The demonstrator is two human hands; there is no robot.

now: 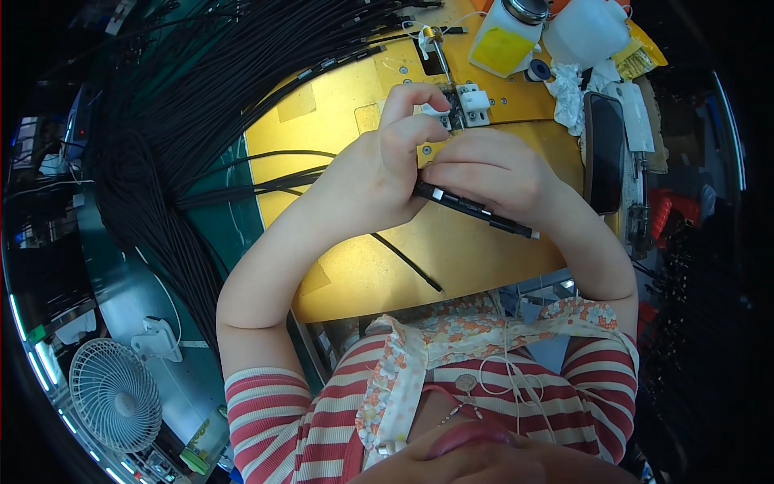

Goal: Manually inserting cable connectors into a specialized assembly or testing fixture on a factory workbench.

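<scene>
My left hand is closed, its fingers curled, over black cables that run in from the left. My right hand is closed beside it, fingertips pinched together near the left palm. A few slim black cable connectors with small bright metal ends stick out slantwise below the right hand, against its underside. What exactly lies between the fingertips is hidden. Just beyond both hands stands a small fixture with white blocks and a metal lever, on the gold-coloured work plate.
A large bundle of black cables covers the left side. A loose black cable end lies nearer me. At back right are a jar with a yellow label, a white bottle, crumpled tissue and a phone. A fan stands lower left.
</scene>
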